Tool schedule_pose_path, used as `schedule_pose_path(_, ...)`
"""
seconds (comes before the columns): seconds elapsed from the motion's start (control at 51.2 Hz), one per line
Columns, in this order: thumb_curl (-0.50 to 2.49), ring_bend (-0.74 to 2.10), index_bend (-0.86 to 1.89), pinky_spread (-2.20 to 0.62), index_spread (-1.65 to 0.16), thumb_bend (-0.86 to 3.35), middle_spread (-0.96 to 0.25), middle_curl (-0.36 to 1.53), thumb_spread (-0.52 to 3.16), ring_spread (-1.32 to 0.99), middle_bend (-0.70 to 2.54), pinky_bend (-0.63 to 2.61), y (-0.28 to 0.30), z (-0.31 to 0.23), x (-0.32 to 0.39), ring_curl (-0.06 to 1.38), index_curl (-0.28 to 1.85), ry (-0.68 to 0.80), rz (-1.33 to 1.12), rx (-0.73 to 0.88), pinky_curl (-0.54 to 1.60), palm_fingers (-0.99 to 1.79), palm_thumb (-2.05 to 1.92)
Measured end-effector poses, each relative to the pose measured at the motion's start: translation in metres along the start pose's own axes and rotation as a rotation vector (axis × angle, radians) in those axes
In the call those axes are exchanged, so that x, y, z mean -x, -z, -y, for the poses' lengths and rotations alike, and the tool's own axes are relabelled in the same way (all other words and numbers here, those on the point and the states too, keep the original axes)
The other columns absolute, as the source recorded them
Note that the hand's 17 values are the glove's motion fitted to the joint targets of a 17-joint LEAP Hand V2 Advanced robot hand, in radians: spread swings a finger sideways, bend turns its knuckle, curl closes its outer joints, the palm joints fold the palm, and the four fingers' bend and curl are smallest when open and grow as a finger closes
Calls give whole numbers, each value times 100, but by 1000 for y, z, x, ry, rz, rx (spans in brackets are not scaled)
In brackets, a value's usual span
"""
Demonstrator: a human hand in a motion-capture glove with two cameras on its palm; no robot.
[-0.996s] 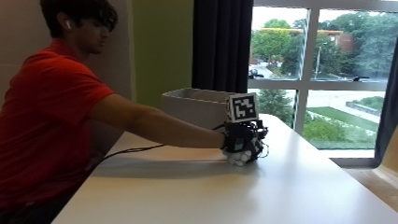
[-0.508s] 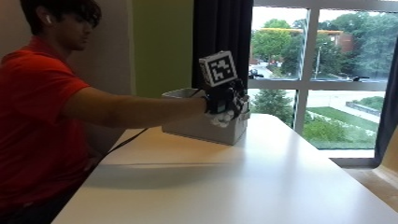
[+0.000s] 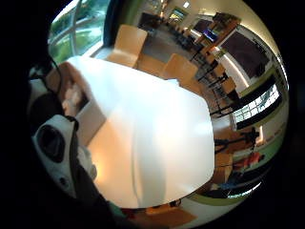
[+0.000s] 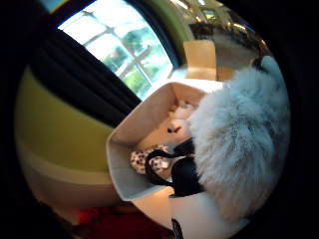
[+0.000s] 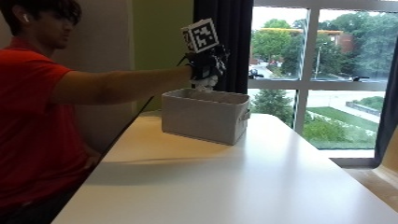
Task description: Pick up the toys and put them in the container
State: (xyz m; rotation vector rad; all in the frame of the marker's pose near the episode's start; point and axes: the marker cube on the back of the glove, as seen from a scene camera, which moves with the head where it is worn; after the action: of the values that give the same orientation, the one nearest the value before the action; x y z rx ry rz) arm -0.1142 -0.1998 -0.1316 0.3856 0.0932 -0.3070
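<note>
One fluffy white toy (image 4: pixel 239 139) clamped in fingers of right hand (image 5: pixel 205 67) above grey fabric container (image 5: pixel 205 116) at bench (image 5: pixel 249 186) far end. Spotted toy (image 4: pixel 147 159) already inside. Centre over opening, lower, then let go.

container (image 5: pixel 205 116) mouth open from above; spotted toy (image 4: pixel 149 160) lies inside; table (image 5: pixel 249 182) around it bare.

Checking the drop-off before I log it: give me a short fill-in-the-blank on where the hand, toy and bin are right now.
1. The black-gloved right hand is held directly above the grey fabric ____.
2. Its grip is closed round a fluffy ____ plush toy.
3. Inside the container lies a ____ plush toy with dark patches.
4. The container stands on the white ____.

Missing words: container; white; spotted; table
</note>
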Motion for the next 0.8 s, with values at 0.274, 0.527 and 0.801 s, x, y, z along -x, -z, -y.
schedule_pose_path(0.274, 102, 129, 57, -44, -39, -1, -29, 64, 62, -34, 101, 98, 7, 9, 95, 50, 100, 115, 6, 39, 46, 118, 42)
schedule_pose_path(0.527, 107, 125, 49, -44, -42, -1, -30, 63, 62, -34, 100, 97, 0, 17, 154, 48, 105, 194, 46, 63, 45, 116, 41)
schedule_pose_path(0.801, 104, 127, 4, -45, -43, -4, -34, 56, 76, -36, 77, 105, -23, 10, 152, 47, 100, 163, 84, 241, 45, 77, 32)
